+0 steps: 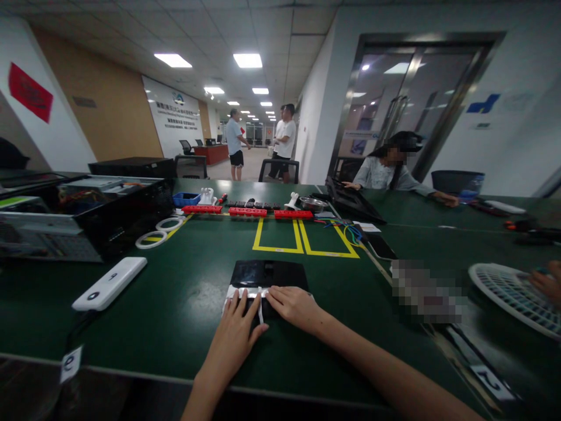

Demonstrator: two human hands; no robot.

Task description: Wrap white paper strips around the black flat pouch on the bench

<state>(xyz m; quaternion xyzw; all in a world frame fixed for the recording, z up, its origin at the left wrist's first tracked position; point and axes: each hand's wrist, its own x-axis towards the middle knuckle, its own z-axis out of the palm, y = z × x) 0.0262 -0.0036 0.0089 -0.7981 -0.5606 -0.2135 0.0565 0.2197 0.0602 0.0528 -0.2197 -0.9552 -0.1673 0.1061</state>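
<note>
A flat, glossy black plastic case (249,273) lies on the green table in front of me; its exact kind I cannot tell. A white strip, like tape (250,292), runs across it, and a thin loose end hangs down between my hands. My left hand (236,324) rests on the near left part with its fingers spread, fingertips on the strip. From the right, my right hand (295,305) lies over the case with fingers stretched out, fingertips touching the strip near its middle. My right thumb is hidden.
An opened computer tower (87,216) stands at left, near white rings (151,240) and a white power bank-like device (111,283). Red racks (248,211) line the back behind yellow tape outlines (278,250). A co-worker (390,166) sits at right; another person's hand (547,283) is near a white basket (495,275).
</note>
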